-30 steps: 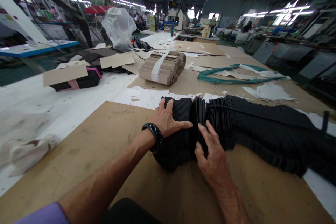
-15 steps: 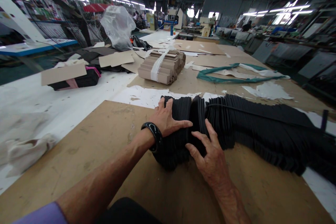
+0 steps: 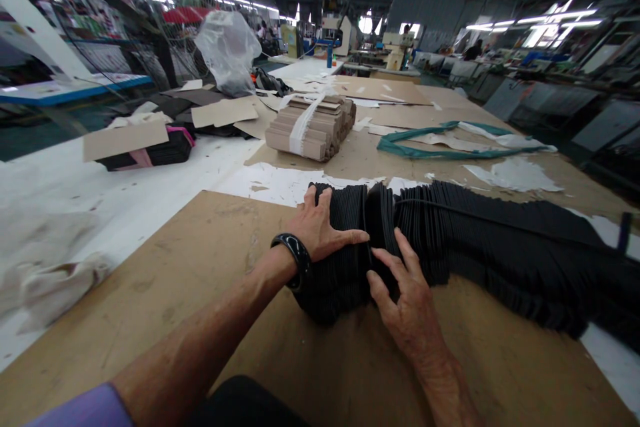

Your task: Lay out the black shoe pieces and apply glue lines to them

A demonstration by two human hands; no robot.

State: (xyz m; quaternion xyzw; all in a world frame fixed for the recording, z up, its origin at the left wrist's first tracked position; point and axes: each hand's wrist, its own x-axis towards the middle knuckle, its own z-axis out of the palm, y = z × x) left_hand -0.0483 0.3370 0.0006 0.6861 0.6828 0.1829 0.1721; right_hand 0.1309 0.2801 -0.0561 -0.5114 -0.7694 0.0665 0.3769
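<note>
A long row of thin black pieces, their material unclear, stands on edge packed face to face. My left hand, a dark bangle on its wrist, spans the row's left-end block, fingers over its left end and thumb stretched along its right side. Right of that thumb, a narrow gap shows beside a few separate black pieces. My right hand rests at these pieces with fingers apart, its index finger against their right side. Its thumb reaches into the gap, and the near fingertips are partly lost against the black.
Under the row lies a brown board. Beyond it are a tied bundle of brown card strips, a green band loop and torn white paper. Left are a strapped black stack, a plastic bag and crumpled cloth.
My right hand has shifted slightly right, and its thumb and fingers have drawn a little away from my left thumb. My left hand keeps its place on the block.
</note>
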